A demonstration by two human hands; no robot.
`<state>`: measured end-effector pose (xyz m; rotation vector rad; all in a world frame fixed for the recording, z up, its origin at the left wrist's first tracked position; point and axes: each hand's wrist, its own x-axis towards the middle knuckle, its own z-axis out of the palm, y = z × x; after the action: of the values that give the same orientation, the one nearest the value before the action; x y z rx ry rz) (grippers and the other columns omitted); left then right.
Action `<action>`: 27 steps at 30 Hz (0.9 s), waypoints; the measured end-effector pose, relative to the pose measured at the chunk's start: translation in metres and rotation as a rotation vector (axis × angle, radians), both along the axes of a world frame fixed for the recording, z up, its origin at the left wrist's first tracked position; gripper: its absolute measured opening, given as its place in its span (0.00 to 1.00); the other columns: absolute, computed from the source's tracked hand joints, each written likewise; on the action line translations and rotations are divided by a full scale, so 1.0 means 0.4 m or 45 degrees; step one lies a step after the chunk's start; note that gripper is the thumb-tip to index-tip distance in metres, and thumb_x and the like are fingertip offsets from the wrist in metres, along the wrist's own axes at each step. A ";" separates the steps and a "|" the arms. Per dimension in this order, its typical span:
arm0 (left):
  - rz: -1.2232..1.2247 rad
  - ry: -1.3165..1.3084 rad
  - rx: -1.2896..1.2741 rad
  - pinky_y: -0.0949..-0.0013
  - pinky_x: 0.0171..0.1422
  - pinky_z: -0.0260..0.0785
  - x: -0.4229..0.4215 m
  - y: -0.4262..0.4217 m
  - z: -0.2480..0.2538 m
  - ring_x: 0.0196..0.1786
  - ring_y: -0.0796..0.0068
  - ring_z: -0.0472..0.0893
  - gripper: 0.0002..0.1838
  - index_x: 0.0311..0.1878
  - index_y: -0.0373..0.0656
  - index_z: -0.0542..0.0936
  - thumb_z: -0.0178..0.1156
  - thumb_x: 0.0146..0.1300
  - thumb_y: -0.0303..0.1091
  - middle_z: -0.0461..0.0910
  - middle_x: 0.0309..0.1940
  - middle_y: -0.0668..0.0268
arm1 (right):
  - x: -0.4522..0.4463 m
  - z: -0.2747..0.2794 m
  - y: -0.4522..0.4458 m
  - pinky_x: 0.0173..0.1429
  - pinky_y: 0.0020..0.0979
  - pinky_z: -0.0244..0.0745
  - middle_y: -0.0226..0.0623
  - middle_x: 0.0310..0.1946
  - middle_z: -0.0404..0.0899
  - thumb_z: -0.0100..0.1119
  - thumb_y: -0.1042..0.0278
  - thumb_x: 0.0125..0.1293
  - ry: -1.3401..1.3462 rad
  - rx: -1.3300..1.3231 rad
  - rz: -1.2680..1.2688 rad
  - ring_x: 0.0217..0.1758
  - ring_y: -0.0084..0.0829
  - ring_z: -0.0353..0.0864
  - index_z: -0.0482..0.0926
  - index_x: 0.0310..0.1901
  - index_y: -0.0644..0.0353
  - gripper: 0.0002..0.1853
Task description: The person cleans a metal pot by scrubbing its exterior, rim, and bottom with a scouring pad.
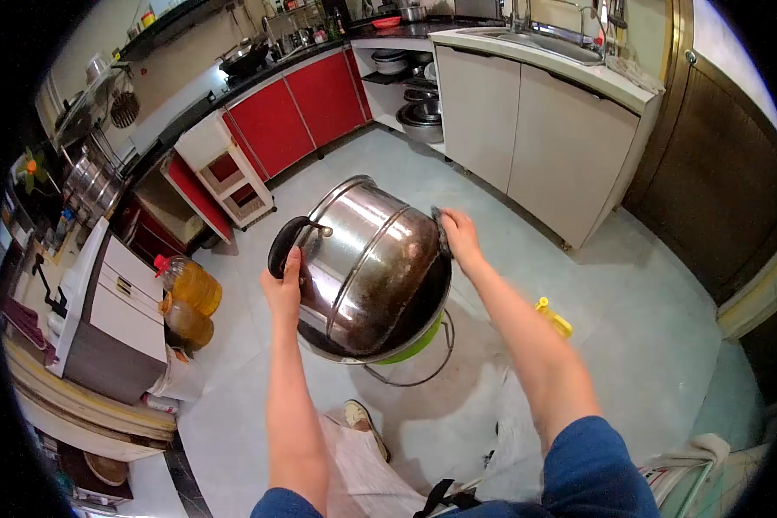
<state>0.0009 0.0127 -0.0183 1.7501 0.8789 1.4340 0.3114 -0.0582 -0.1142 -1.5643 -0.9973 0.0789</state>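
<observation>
At the centre of my remote view, the steel pot (373,268) lies tilted over a wide basin (433,295), with the left hand (281,289) grasping it by the black handle (278,246) and the right hand (464,240) holding a dark pad (441,231), probably a scourer, against its base. I'd brace the handle firmly, press the pad flat, and avoid tipping the basin on the green support (413,349) beneath.

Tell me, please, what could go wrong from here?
The tilted pot might slip against the basin if the left hand loses the handle. Pressing with the dark scrubber in the right hand could roll it. The yellow bottle on the floor might get kicked.
</observation>
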 end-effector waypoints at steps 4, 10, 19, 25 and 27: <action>0.024 0.021 0.018 0.75 0.28 0.58 0.001 -0.023 0.009 0.25 0.84 0.67 0.16 0.34 0.38 0.81 0.61 0.65 0.44 0.72 0.22 0.75 | -0.062 -0.091 -0.036 0.57 0.41 0.67 0.51 0.45 0.77 0.48 0.62 0.63 0.361 -0.163 -0.173 0.51 0.48 0.74 0.77 0.47 0.66 0.18; -0.009 -0.080 0.017 0.76 0.29 0.60 0.006 -0.017 0.007 0.26 0.84 0.68 0.15 0.34 0.37 0.81 0.61 0.65 0.42 0.72 0.23 0.77 | -0.149 0.001 -0.102 0.59 0.45 0.66 0.57 0.47 0.74 0.48 0.65 0.62 0.053 -0.185 -0.332 0.53 0.53 0.72 0.71 0.49 0.70 0.18; 0.042 0.014 -0.086 0.75 0.27 0.60 0.003 -0.032 0.030 0.22 0.83 0.70 0.19 0.26 0.37 0.79 0.62 0.62 0.45 0.73 0.17 0.72 | -0.067 -0.032 -0.082 0.50 0.32 0.71 0.43 0.40 0.79 0.54 0.64 0.63 0.801 -0.076 -0.012 0.43 0.32 0.77 0.75 0.48 0.70 0.18; 0.019 -0.012 -0.095 0.74 0.26 0.61 0.015 -0.021 0.028 0.22 0.83 0.71 0.15 0.28 0.37 0.79 0.62 0.62 0.40 0.73 0.17 0.71 | -0.041 -0.014 -0.123 0.40 0.30 0.72 0.40 0.33 0.80 0.56 0.70 0.61 1.156 -0.124 0.196 0.34 0.28 0.78 0.78 0.40 0.72 0.12; 0.030 0.015 -0.063 0.74 0.26 0.61 0.015 -0.024 0.035 0.22 0.82 0.71 0.14 0.28 0.37 0.79 0.62 0.62 0.39 0.73 0.17 0.71 | -0.051 -0.003 -0.124 0.38 0.31 0.72 0.39 0.31 0.80 0.57 0.72 0.59 1.176 -0.069 0.181 0.33 0.29 0.78 0.79 0.38 0.72 0.11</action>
<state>0.0068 0.0032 -0.0044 1.7185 0.9365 1.4068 0.2910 -0.1079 -0.1152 -1.2738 -0.3609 0.8510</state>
